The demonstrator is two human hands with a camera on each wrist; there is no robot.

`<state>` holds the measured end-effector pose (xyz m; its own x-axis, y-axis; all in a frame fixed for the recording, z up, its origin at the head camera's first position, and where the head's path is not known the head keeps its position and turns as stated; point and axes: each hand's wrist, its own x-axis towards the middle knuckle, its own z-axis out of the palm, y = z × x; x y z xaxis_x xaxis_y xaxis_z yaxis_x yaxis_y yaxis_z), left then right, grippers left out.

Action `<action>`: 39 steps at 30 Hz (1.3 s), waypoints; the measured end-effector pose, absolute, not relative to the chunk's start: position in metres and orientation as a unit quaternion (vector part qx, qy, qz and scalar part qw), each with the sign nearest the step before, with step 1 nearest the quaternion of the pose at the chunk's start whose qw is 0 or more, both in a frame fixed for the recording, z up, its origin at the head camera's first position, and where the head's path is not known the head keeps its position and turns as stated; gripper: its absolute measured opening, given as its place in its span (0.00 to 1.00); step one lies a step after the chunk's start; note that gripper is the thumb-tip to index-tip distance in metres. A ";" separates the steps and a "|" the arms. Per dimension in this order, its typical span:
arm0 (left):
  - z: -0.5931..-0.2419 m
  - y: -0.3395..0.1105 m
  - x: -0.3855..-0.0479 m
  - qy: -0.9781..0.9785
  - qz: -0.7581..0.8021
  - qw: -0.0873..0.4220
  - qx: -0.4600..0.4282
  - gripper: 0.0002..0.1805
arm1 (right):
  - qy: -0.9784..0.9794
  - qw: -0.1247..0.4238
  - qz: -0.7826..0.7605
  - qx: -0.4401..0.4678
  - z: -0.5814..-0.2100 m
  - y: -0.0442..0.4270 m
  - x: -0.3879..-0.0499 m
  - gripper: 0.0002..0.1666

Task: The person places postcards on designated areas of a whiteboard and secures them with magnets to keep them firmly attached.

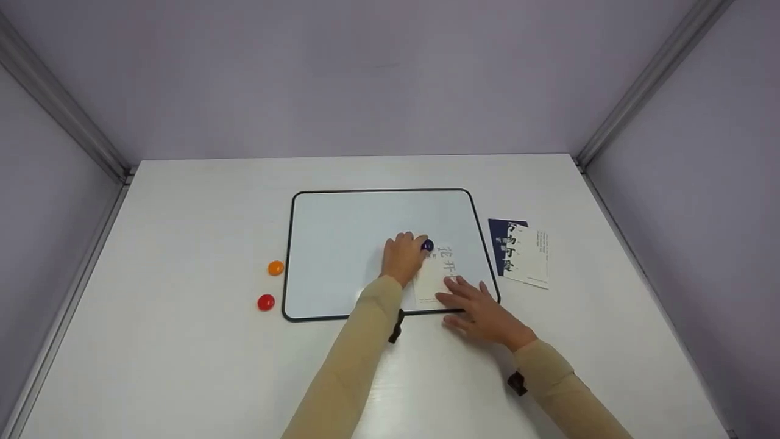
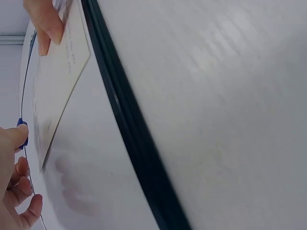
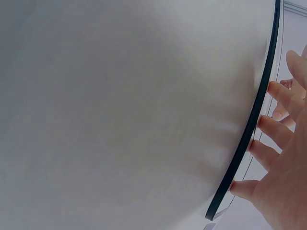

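Observation:
A whiteboard (image 1: 341, 244) with a black frame lies on the table. On its right part is a pale card (image 1: 431, 283) printed with large grey characters. My left hand (image 1: 402, 256) holds a round dark-blue magnet (image 1: 428, 245) at the card's upper left corner; in the left wrist view the thumb lies against the magnet (image 2: 22, 133). Spread out, the fingers of my right hand (image 1: 478, 311) rest on the card's lower right part and the board near its bottom edge. The right wrist view shows that hand (image 3: 283, 148) along the black frame.
Left of the board lie an orange round magnet (image 1: 276, 268) and a red one (image 1: 266, 302). To its right, a white printed card (image 1: 531, 259) overlaps a dark-blue card (image 1: 498, 235). Walls (image 1: 365, 79) enclose the white table (image 1: 201, 213) at the back and sides.

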<state>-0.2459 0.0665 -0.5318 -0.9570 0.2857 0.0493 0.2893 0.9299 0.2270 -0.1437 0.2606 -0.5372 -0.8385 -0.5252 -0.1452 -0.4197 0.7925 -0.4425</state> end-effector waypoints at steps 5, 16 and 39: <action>-0.532 0.069 -0.247 -0.982 -0.118 0.001 -0.146 0.22 | 0.938 0.132 -0.202 -0.248 -0.537 0.261 -0.144 0.33; -0.535 0.074 -0.255 -0.983 -0.102 0.020 -0.148 0.21 | 0.935 0.126 -0.217 -0.249 -0.540 0.261 -0.144 0.32; -0.536 0.073 -0.249 -0.983 -0.132 0.007 -0.131 0.21 | 0.944 0.094 -0.192 -0.250 -0.539 0.256 -0.142 0.31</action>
